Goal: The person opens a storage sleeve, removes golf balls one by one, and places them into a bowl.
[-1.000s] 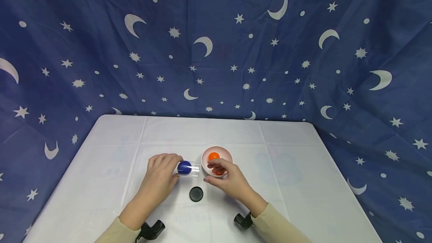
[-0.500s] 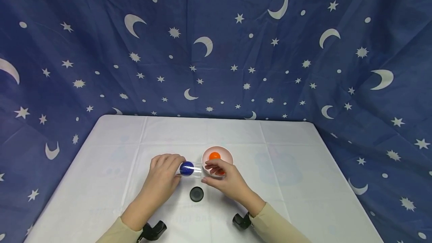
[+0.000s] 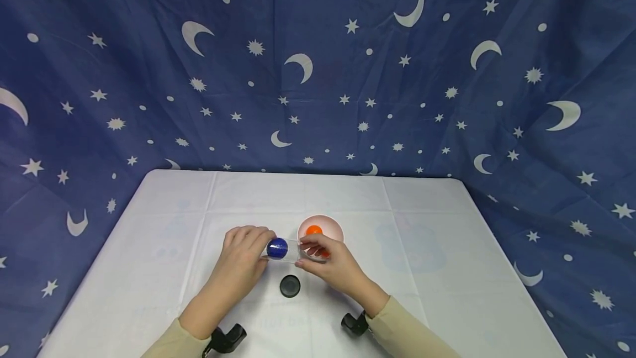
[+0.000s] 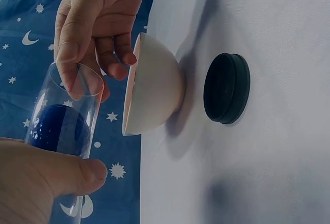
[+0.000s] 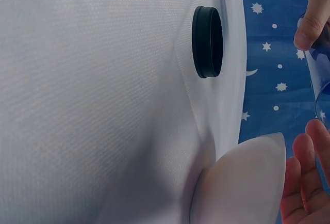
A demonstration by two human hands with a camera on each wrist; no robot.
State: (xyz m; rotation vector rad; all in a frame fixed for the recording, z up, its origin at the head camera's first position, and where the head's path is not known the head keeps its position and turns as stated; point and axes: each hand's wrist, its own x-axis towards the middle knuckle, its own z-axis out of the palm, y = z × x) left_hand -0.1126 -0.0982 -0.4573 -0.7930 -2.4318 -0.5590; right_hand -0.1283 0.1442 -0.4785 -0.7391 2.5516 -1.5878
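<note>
My left hand [image 3: 244, 250] grips a clear tube [image 3: 290, 250] lying on its side, its thumb [image 4: 85, 177] along the wall. Inside the tube sits a dark blue ball [image 3: 276, 248], partly covered by the left fingers in the head view. The mouth of the tube faces my right hand [image 3: 328, 256], whose thumb and loosely bent fingers lie right at the rim. Under that hand stands a pale pink bowl [image 3: 334, 225] with an orange ball [image 3: 313, 230] in it. More orange shows beneath the right fingers, mostly hidden.
A round dark green cap [image 3: 290, 286] lies on the white-covered table [image 3: 422, 225] just in front of the tube and bowl. Behind the table hangs a blue curtain [image 3: 328, 32] with stars and moons. Black wrist-camera mounts [image 3: 226, 338] stick out below both wrists.
My left hand has moved slightly right with the tube and blue ball, bringing the tube's mouth up to the right fingers. The right hand has shifted slightly left; bowl and cap stay put.
</note>
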